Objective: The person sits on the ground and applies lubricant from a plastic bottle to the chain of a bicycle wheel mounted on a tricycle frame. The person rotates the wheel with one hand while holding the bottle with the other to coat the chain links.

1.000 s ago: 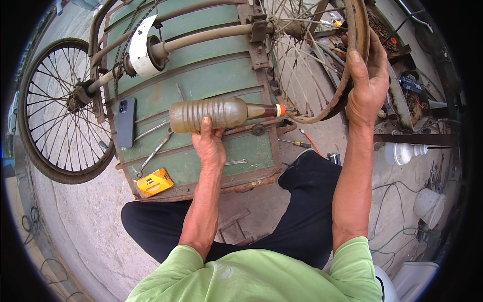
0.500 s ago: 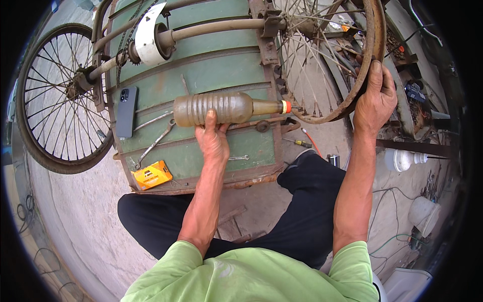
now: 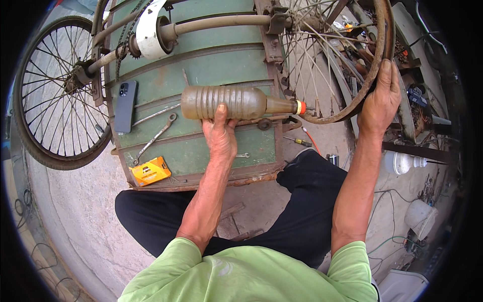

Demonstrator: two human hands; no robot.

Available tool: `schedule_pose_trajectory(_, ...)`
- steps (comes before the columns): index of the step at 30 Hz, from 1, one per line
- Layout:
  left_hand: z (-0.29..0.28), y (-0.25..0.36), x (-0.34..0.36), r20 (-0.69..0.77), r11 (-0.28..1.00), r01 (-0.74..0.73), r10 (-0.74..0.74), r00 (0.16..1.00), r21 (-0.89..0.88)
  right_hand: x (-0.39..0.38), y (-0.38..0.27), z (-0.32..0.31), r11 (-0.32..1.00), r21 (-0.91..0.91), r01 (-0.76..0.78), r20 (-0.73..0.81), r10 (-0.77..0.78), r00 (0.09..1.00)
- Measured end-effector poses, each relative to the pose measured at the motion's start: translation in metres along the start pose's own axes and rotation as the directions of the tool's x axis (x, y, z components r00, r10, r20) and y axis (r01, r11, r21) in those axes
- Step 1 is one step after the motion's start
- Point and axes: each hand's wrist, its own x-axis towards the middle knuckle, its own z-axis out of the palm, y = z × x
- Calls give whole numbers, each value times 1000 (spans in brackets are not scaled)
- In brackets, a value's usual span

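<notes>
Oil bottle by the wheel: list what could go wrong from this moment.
1. The oil bottle lies on its side in the left hand, its orange nozzle at the spokes; oil may drip onto the green metal panel or the black trousers.
2. The right hand grips the rusty rim; fingers could get pinched or scraped if the wheel turns.
3. The phone lies near the bottle and could get oily.

Bare concrete floor (image 3: 75, 211) filled the lower left of the frame, pale under flat daylight. A green metal panel (image 3: 221, 65), rusted along its lower edge, took up the upper centre. At right the ground was cluttered (cables (image 3: 397, 241), a white bucket (image 3: 420, 217), scrap metal (image 3: 417, 100)), darker toward the rim.
</notes>
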Motion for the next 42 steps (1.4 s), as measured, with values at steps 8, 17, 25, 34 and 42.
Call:
schedule_pose_trajectory(8,11,-1,-4,-13,1000,-15,15,1000,13,-1,0,3,999,-25,25,-16,-25,1000)
schedule_pose_trajectory(17,12,4,-3,16,999,-34,33,999,35,-2,3,2,1000,5,30,-28,-30,999)
schedule_pose_trajectory(25,12,8,1,49,994,-90,87,995,56,-2,6,0,999,-3,33,-26,-33,999)
schedule_pose_trajectory(34,7,4,3,34,999,-32,31,999,23,-1,4,3,999,17,51,-3,-51,999)
schedule_pose_trajectory(42,12,5,4,74,995,-75,69,995,70,-3,4,3,999,3,48,-3,-48,999)
